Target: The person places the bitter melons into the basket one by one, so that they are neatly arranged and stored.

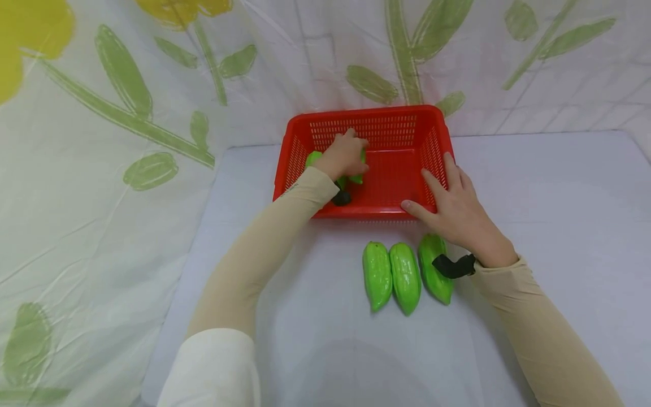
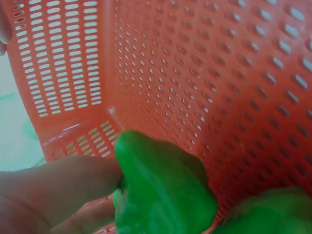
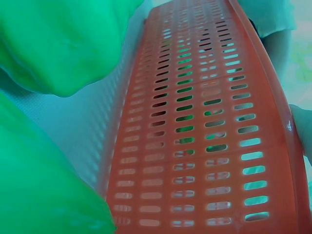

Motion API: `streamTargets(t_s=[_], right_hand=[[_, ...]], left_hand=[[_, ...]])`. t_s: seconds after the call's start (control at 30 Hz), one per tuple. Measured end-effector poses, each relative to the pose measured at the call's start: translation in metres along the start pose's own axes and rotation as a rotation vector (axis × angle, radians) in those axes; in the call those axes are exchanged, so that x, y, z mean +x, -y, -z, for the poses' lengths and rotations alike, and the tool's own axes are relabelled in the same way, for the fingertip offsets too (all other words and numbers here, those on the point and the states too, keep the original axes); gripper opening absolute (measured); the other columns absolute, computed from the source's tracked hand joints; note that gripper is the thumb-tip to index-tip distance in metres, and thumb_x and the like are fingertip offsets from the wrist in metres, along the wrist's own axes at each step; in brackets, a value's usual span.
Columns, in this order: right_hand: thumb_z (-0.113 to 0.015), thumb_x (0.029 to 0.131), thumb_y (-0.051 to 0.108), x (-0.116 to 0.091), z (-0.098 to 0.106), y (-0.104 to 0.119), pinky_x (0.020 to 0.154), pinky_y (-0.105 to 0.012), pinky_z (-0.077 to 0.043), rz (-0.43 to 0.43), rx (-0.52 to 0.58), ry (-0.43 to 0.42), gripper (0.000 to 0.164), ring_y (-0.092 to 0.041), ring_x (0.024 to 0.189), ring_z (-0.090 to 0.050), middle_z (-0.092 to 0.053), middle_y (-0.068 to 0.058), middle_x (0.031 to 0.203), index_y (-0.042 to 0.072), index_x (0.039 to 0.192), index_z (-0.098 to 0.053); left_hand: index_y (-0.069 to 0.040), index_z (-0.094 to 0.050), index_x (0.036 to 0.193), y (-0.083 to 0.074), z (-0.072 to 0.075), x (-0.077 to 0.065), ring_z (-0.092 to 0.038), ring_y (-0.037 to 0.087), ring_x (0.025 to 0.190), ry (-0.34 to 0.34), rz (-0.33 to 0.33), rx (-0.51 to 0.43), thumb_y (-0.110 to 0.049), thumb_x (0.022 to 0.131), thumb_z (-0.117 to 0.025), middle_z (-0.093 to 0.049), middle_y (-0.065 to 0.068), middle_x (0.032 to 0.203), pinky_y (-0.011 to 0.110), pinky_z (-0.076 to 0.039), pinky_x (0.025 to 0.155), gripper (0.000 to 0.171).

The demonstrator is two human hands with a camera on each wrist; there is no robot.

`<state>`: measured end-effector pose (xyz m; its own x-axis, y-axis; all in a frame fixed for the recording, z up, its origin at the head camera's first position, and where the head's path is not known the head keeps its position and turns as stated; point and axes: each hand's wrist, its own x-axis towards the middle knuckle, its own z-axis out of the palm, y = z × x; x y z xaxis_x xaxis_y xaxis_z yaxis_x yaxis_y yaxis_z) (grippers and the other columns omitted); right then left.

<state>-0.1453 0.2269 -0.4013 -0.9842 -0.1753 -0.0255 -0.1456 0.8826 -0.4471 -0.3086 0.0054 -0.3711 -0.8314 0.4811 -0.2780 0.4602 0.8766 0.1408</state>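
Note:
In the head view my left hand (image 1: 346,154) is inside the red plastic basket (image 1: 391,212), its fingers over a green ridged fruit (image 1: 363,159). The left wrist view shows thumb and finger against the side of this fruit (image 2: 161,185), with another green fruit (image 2: 273,214) beside it. More green fruit (image 1: 313,158) lies in the basket's left part, partly hidden by the hand. My right hand (image 1: 460,212) rests spread on the basket's front right corner, fingers straight over the rim. Three green fruits, left (image 1: 377,277), middle (image 1: 406,278) and right (image 1: 434,271), lie in front of the basket.
A pale cloth-covered table (image 1: 315,316) carries everything. Behind it hangs a white curtain (image 1: 285,73) printed with flowers and leaves. The basket stands near the table's back edge, and its perforated wall (image 3: 185,122) shows in the right wrist view.

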Motion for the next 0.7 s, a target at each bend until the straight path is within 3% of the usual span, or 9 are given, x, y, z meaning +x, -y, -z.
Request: streamTargets(t_s=[0.13,0.37,0.7], right_hand=[[-0.055,0.097,0.068,-0.0003,0.0011,0.0009,0.104,-0.081,-0.036,0.005,-0.006,-0.005,0.096,-0.058,0.152,-0.010,0.014,-0.020,0.173,0.005,0.165,-0.026],[-0.055,0.098,0.066,-0.0015,0.0015,0.0014,0.104,-0.081,-0.035,0.013,-0.002,-0.017,0.094,-0.059,0.152,-0.012,0.012,-0.022,0.173,0.004,0.164,-0.028],[-0.055,0.098,0.065,-0.0006,-0.0005,0.0006,0.105,-0.081,-0.035,0.015,-0.011,-0.021,0.094,-0.060,0.151,-0.013,0.010,-0.023,0.173,0.003,0.163,-0.029]], left_hand=[[-0.012,-0.051,0.154,0.0003,-0.0011,0.0016,-0.035,0.032,0.146,0.010,-0.005,0.068,-0.034,0.099,-0.067,-0.050,0.014,0.154,0.044,-0.029,0.121,0.061],[-0.012,-0.047,0.156,-0.0004,-0.0036,0.0041,-0.034,0.032,0.147,0.067,-0.005,0.136,-0.035,0.099,-0.064,-0.053,0.013,0.152,0.047,-0.024,0.123,0.064],[-0.015,-0.045,0.158,-0.0012,-0.0039,0.0013,-0.036,0.035,0.139,0.129,0.028,0.050,-0.036,0.099,-0.065,-0.041,0.017,0.156,0.043,-0.041,0.112,0.066]])
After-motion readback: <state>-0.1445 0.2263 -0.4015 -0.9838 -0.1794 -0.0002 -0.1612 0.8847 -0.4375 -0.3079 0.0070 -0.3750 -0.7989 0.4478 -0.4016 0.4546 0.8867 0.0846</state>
